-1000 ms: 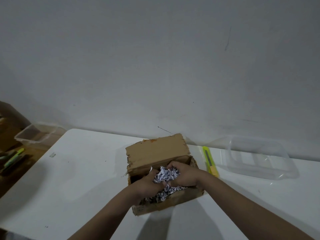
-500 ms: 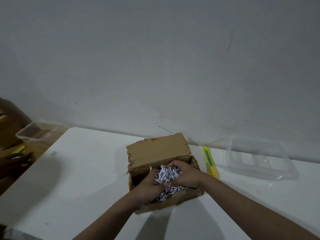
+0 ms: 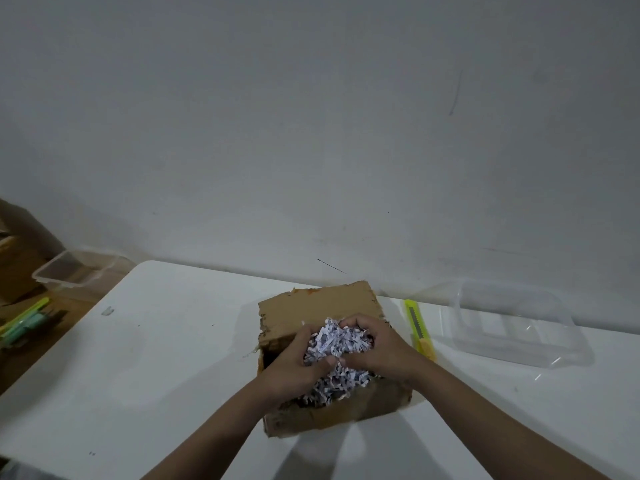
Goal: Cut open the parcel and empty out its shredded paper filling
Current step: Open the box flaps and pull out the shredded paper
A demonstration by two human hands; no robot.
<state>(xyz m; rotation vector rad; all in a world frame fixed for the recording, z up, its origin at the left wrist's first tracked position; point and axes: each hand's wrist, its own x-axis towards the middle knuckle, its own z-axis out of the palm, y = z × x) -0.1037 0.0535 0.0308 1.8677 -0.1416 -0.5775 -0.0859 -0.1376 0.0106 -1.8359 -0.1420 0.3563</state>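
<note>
A brown cardboard parcel sits open on the white table, its far flap folded back. White and blue shredded paper fills the opening. My left hand and my right hand are cupped together around a clump of the shreds, held just above the box opening. More shreds hang below the clump inside the box. A yellow-green box cutter lies on the table just right of the parcel.
A clear plastic container rests on the table at the right, near the wall. Off the table's left edge are another clear tub, green markers and a cardboard box. A grey wall stands behind.
Both hands have closed tighter on the shredded paper and lifted the clump a little higher out of the box. The other person's hand seen at far left is gone.
</note>
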